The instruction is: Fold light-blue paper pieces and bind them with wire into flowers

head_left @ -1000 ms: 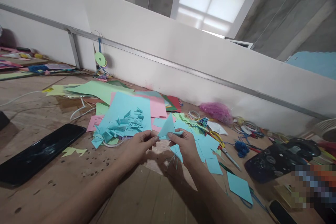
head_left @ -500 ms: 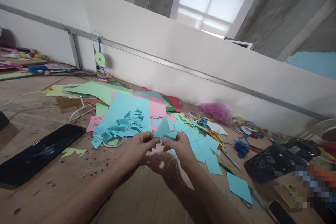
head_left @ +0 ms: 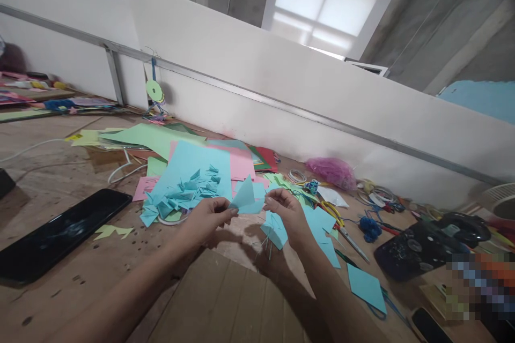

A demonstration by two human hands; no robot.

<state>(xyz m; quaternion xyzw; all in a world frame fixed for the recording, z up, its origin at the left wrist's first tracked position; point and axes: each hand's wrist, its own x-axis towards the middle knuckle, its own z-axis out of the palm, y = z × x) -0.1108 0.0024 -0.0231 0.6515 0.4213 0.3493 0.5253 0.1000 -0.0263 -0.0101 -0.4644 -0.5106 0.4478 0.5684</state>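
Note:
My left hand pinches a folded piece of light blue paper between thumb and fingers, with one pointed flap standing up. My right hand has its thumb and index finger closed at the paper's right tip. Behind my left hand, several small folded blue paper pieces lie heaped on a larger blue sheet. Below my right hand sits a blue paper piece with thin strands beside it. More cut blue paper lies to the right, partly hidden by that hand.
A black phone lies at left. Scissors with yellow handles, blue yarn and a dark box-like object are at right. Behind stand green sheets, a pink bag and a white partition.
My right hand has moved a little to the right, and the paper's right flap has opened out. The blue piece below that hand shows more now. My left hand keeps its pinch.

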